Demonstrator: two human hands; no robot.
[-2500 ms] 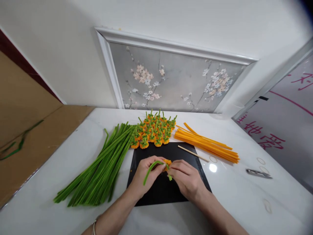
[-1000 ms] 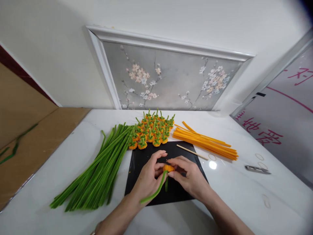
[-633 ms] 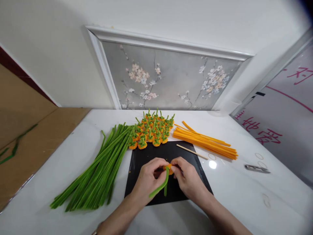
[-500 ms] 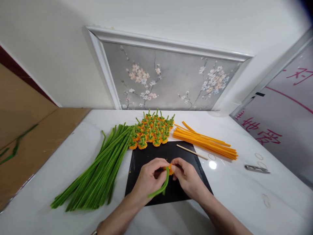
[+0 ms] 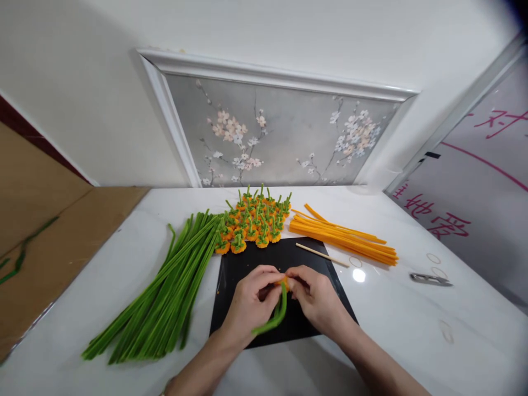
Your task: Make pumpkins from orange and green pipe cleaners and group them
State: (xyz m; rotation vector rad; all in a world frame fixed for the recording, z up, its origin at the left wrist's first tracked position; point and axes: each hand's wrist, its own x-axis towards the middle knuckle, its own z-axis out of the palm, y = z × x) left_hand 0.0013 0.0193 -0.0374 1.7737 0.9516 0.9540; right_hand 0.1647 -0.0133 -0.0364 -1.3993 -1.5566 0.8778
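Between the fingertips of both hands is a small orange pipe-cleaner piece (image 5: 284,281), mostly covered by the fingers. A green pipe cleaner (image 5: 282,313) hangs from it, curving down and to the left. My left hand (image 5: 254,297) pinches the orange piece from the left. My right hand (image 5: 315,291) is closed on its right side, thumb and forefinger pressed together. Both hands are over a black mat (image 5: 243,261). Behind the mat stand several finished orange pieces with green tops and stems (image 5: 256,220), packed close together.
A bundle of green pipe cleaners (image 5: 160,291) lies to the left. Orange pipe cleaners (image 5: 344,239) lie at the right back, near a thin wooden stick (image 5: 322,254) on the mat. Metal thread snips (image 5: 431,279) and several thin rings (image 5: 433,258) are farther right. A wall panel (image 5: 280,132) rises behind.
The fingers of my right hand have moved slightly left, closer over the orange piece. The hanging green pipe cleaner has shifted a little. The whole view has moved slightly.
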